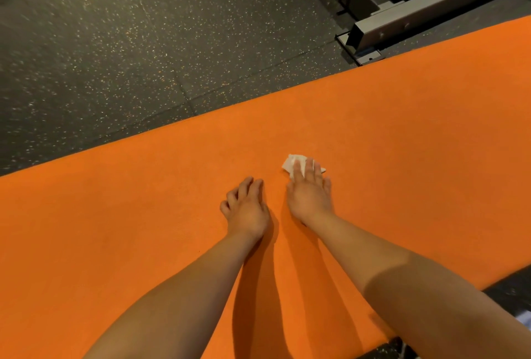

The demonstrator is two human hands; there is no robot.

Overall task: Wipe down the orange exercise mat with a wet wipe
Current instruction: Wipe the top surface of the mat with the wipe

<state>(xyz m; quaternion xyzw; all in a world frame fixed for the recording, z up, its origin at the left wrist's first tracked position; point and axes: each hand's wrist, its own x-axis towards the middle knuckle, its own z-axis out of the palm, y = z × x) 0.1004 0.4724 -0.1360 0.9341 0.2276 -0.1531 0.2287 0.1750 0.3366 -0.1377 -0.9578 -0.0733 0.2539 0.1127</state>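
The orange exercise mat (402, 128) lies flat on the floor and runs diagonally across the view. My right hand (310, 192) lies palm down near the mat's middle, its fingers pressing a crumpled white wet wipe (293, 163) onto the surface. Part of the wipe sticks out past the fingertips. My left hand (245, 206) rests on the mat just to the left of it, fingers curled with the tips touching the mat and nothing in it.
Dark speckled rubber floor (115, 57) lies beyond the mat's far edge. A grey metal frame of gym equipment (402, 22) stands at the top right, its foot close to the mat's edge. A strip of dark floor (511, 295) shows at the lower right.
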